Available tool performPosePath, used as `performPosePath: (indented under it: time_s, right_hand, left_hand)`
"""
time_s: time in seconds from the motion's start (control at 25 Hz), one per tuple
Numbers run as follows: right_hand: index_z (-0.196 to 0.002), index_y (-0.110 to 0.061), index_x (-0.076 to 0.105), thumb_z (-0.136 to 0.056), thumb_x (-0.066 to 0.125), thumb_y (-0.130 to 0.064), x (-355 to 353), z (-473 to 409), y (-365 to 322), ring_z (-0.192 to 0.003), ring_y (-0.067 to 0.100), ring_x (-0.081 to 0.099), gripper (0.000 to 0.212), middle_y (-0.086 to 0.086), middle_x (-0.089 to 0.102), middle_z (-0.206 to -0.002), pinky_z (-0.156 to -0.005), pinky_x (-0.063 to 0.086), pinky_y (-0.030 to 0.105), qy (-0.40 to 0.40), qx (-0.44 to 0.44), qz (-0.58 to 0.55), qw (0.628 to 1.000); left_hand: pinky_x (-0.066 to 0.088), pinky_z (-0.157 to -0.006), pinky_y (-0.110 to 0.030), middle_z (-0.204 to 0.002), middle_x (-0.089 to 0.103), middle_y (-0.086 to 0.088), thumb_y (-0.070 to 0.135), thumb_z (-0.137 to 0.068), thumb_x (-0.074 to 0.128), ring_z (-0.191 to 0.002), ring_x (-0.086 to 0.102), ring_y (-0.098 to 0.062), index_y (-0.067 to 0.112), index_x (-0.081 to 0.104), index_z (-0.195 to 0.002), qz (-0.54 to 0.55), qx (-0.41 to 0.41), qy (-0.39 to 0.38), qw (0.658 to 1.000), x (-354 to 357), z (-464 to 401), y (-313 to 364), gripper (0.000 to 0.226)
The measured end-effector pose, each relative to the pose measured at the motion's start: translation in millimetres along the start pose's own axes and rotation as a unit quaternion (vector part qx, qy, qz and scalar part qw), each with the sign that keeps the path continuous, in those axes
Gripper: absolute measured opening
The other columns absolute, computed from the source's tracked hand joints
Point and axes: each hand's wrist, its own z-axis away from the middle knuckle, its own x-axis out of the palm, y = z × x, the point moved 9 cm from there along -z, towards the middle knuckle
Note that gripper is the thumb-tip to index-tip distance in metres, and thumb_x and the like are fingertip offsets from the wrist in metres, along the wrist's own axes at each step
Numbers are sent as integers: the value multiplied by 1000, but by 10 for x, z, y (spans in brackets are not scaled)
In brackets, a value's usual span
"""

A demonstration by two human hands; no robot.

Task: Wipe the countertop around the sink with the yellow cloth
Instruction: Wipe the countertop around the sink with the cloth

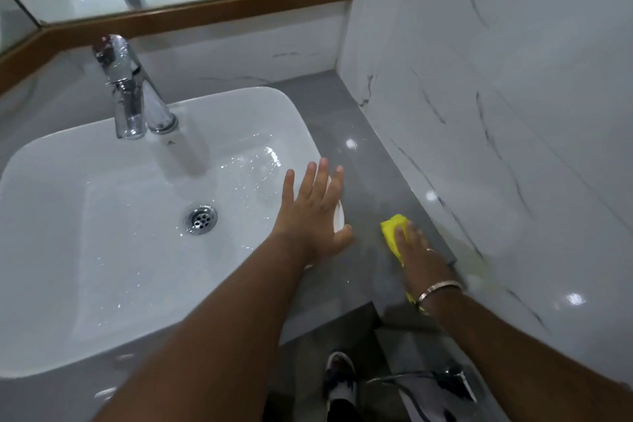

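Note:
A white rectangular sink (51, 284) sits on a glossy grey countertop (346, 113). The yellow cloth (394, 229) lies on the narrow strip of countertop to the right of the sink, close to the marble wall. My right hand (419, 250) presses flat on the cloth, which is mostly hidden under the palm; a yellow corner shows beyond the fingertips and a bit by the wrist. My left hand (313, 212) rests flat on the sink's right rim, fingers spread, holding nothing.
A chrome faucet (130, 92) stands at the back of the sink, above a metal drain (201, 219). A white marble wall (496, 113) bounds the countertop on the right. A wood-framed mirror (191, 15) hangs behind. The counter's front edge drops off near my right wrist.

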Motion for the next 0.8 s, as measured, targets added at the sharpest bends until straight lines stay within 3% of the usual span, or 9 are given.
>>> performPosePath:
  time_s: [0.12, 0.28, 0.36, 0.44, 0.48, 0.56, 0.64, 0.72, 0.8]
  right_hand:
    - [-139, -4, 33, -81, 41, -1, 106, 276, -658, -126, 43, 44, 59, 23, 38, -144, -93, 49, 50, -8, 67, -89, 994]
    - [-146, -12, 23, -70, 61, -1, 210, 484, -1476, -134, 32, 30, 86, 14, 16, -154, -93, 46, 47, -34, -122, -79, 989]
    - [-144, -15, 24, -75, 55, -2, 282, 387, -1167, -126, 43, 43, 76, 14, 20, -150, -92, 45, 50, -13, -50, -83, 995]
    - [-146, -15, 21, -89, 44, -7, 323, 377, -908, -134, 40, 34, 62, 13, 19, -154, -105, 36, 50, -24, 91, -113, 989]
    - [-146, -12, 21, -85, 51, -3, 309, 411, -1018, -135, 40, 30, 69, 15, 19, -154, -104, 36, 53, -20, 115, -119, 986]
    - [-142, -7, 28, -57, 69, 9, 357, 543, -1918, -123, 44, 46, 95, 21, 34, -147, -87, 50, 55, -20, 23, -122, 992]
    - [-137, -9, 34, -33, 81, 1, 580, 762, -2731, -109, 42, 60, 114, 22, 50, -136, -74, 56, 49, -83, -64, -115, 988]
    - [-136, -11, 34, -30, 87, -13, 663, 878, -3031, -112, 41, 58, 119, 22, 47, -138, -76, 56, 47, -138, -134, -92, 977]
    - [-142, -11, 31, -46, 81, -9, 577, 736, -2661, -124, 41, 48, 109, 19, 31, -148, -86, 52, 47, -96, -116, -70, 986]
  left_hand:
    - [-7, -116, -58, -163, -6, -13, 64, -84, 32, -149, -10, -32, 17, -2, -154, -6, -20, 16, 1000, -74, 100, 3, 91]
    - [10, -115, -61, -161, 13, -14, 72, -90, 14, -148, 10, -36, 16, 17, -153, -9, -37, 40, 998, -112, 889, -387, 84]
    - [2, -117, -58, -162, 10, -11, 73, -89, 6, -149, 6, -33, 19, 13, -154, -28, -91, 38, 995, -108, 1561, -1084, 84]
    - [-6, -115, -55, -163, 5, -12, 74, -87, 3, -149, 1, -32, 20, 9, -154, -39, -177, 32, 983, -183, 2224, -1879, 86]
    - [-7, -115, -55, -163, 5, -13, 74, -87, 4, -149, 0, -33, 19, 8, -154, -41, -205, 29, 977, -232, 2456, -2166, 87]
    - [-7, -115, -57, -163, 3, -14, 75, -87, 6, -149, -1, -34, 19, 7, -154, -44, -223, -1, 974, -250, 2802, -2524, 88]
    - [-6, -116, -57, -163, 2, -13, 74, -88, 8, -149, -3, -32, 21, 6, -155, -54, -218, -12, 974, -211, 2843, -2532, 86]
    - [-8, -117, -56, -163, -3, -11, 75, -88, 9, -149, -7, -31, 23, 2, -154, -51, -204, 0, 978, -209, 2696, -2438, 84]
    - [-7, -118, -56, -163, -3, -10, 75, -88, 9, -149, -7, -32, 24, 2, -154, -52, -194, 17, 979, -232, 2570, -2388, 84]
